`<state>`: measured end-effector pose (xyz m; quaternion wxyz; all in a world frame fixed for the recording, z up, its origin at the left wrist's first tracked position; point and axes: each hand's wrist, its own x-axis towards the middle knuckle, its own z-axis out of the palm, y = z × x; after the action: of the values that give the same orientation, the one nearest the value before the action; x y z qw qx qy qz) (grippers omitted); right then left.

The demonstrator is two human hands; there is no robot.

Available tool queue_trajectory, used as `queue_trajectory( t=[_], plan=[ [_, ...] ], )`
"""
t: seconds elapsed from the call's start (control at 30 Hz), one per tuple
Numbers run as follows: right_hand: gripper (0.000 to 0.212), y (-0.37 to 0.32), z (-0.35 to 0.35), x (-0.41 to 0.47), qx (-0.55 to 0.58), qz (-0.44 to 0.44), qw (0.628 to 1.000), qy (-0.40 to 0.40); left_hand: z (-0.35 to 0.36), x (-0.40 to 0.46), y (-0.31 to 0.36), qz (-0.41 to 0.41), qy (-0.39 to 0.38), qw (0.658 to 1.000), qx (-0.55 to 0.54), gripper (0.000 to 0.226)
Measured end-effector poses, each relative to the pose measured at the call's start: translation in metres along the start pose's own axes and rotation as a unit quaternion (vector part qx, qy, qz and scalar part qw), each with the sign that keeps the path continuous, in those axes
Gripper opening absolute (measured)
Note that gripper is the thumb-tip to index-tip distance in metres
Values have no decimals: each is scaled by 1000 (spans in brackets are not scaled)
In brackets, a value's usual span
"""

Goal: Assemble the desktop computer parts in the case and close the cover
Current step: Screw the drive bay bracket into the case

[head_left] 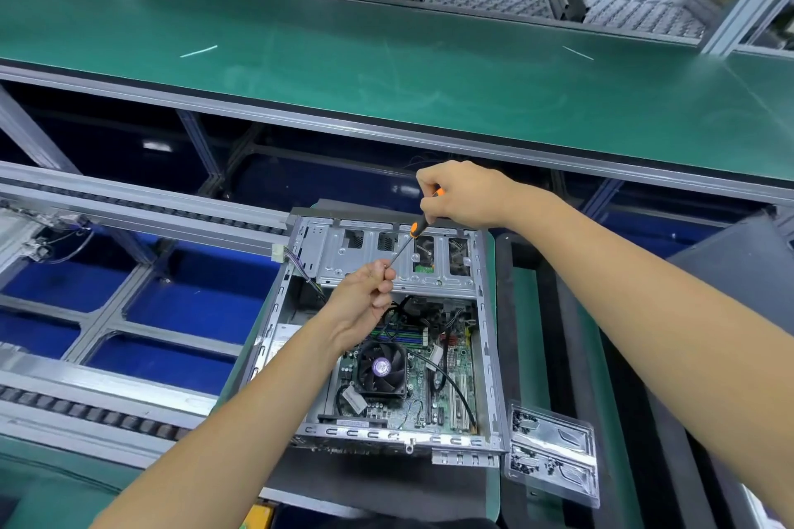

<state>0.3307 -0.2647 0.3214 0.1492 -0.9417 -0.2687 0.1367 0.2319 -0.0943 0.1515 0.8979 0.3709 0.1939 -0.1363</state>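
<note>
open case [485,339] lies flat on the bench, board and fan exposed. right hand [466,195] grips the screwdriver [413,230] handle; left hand [365,296] pinches its shaft tip over the drive cage [343,258], likely seating a screw. screw tray [554,455] sits just beside the case.

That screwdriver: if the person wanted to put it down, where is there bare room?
The green conveyor belt beyond the computer case is bare right across. The green mat strip right of the case is free above the clear screw tray. Inside the case is crowded: fan, cables, drive cage. Both hands hold the screwdriver.
</note>
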Motion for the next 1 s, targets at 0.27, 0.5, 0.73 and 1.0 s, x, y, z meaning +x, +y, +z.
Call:
queue_trajectory(
  t=[0.27, 0.5, 0.73, 1.0],
  plan=[
    [17, 1, -1, -1, 7, -7, 1000, 7, -1, 0, -5, -7, -16, 1000, -12, 17],
    [17, 0, -2, -2, 2, -13, 1000, 17, 1, 0, -6, 5, -19, 999, -45, 20],
    [18, -1, -2, -3, -2, -22, 1000, 20, 2, 0, -8, 13, -25, 997, -73, 19],
    [15, 0, -2, -4, 9, -41, 999, -13, 8, -2, -13, 49, 7, 998, -47, 19]
  ],
)
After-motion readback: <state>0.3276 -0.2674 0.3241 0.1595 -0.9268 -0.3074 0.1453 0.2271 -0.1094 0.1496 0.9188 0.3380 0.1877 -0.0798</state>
